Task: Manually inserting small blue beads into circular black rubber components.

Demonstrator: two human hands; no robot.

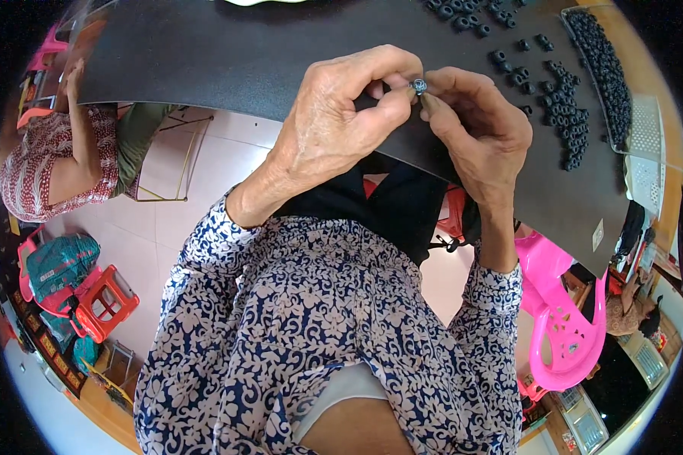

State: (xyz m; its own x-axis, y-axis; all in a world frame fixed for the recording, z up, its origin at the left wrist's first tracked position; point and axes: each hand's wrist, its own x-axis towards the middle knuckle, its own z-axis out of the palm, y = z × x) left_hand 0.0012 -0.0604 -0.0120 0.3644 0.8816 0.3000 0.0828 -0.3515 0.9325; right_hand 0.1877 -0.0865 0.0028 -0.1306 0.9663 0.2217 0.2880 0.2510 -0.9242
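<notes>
Two bare hands meet over the front part of the bench, thumb and forefinger pinching from both sides. Between these fingers (pixel 385 112) sits a small round dark piece (pixel 418 86) with a shiny face; its finer shape is too small for me to make out. The left hand (pixel 332 114) shows its back, and the right hand (pixel 489 129) curls its remaining fingers inward.

Just right of the hands, small black ring-like parts (pixel 565 114) lie loose on the dark bench (pixel 205 61), with more near its far edge. Beyond them a clear tray (pixel 603 83) is filled with similar parts, near a white perforated basket (pixel 646 182).

Nearer, the hands' owner wears a navy-and-white floral shirt (pixel 319 303). A pink plastic chair (pixel 565 341) stands at the right; at the left, another person (pixel 57 163) in a red-and-white patterned top is beside the bench, and a red stool (pixel 108 303) stands on the pale floor (pixel 178 250).
</notes>
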